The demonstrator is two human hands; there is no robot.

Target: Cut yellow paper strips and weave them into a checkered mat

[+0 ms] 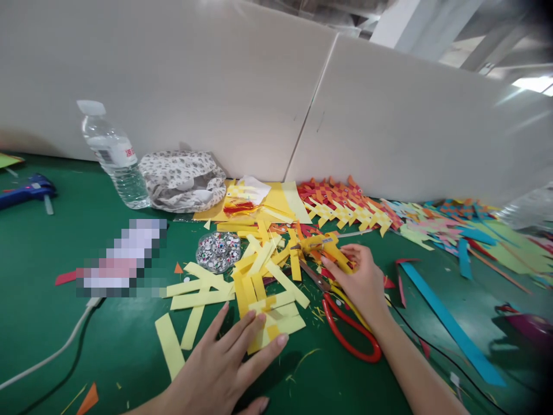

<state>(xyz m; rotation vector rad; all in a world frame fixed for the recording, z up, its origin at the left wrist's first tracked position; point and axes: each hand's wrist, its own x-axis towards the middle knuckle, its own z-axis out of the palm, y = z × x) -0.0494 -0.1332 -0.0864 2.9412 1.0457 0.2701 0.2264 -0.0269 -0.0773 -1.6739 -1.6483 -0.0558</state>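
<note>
My left hand (228, 357) lies with its fingers spread on a small woven piece of yellow paper strips (283, 323), holding it down against the green table. My right hand (360, 282) is closed round the handle of a yellow hot glue gun (322, 245), whose nozzle points left over loose strips. A pale glue stick (356, 233) sticks out of its back. Scissors with red handles (352, 340) lie just below my right hand. Pale yellow paper strips (203, 300) are scattered left of the woven piece. A clear container of googly eyes (218, 251) stands behind them.
A water bottle (116, 155) and a patterned cloth bundle (184, 181) stand by the grey partition (194, 86). Woven paper fish (332, 202) are piled at the back. A blurred-out device (123, 253) with a white cable and a blue glue gun (30, 190) lie left; a blue strip (453, 325) lies right.
</note>
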